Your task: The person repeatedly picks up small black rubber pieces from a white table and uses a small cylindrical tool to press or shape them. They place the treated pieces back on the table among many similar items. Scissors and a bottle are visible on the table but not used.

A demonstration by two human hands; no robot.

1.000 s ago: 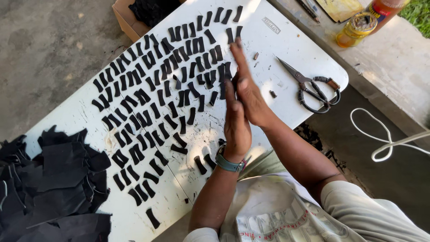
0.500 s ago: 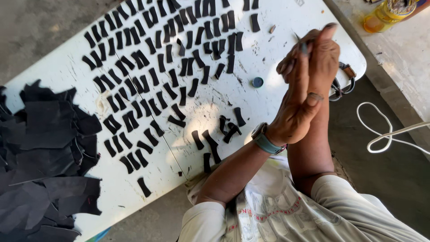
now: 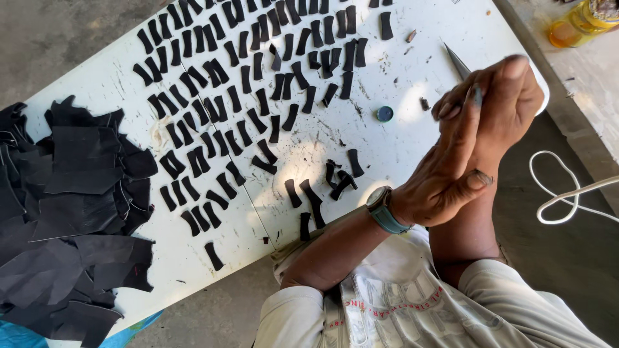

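The left hand [image 3: 445,171] and right hand [image 3: 509,103] are pressed palm to palm above the table's right end, holding nothing visible, perhaps rubbing something off. Nearest lie loose black strips [image 3: 316,193], then neat rows [image 3: 251,71]. The white table [image 3: 109,84] stands on concrete, with black scraps [image 3: 64,212] piled left.

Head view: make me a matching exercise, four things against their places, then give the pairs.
1 small blue cap
2 pile of black sheet pieces
3 white cord
4 wristwatch

A on the left wrist
B on the floor, right of the white table
C left end of the table
D on the table, among the black strips

1-D, 2-C, 3-B, 4-A
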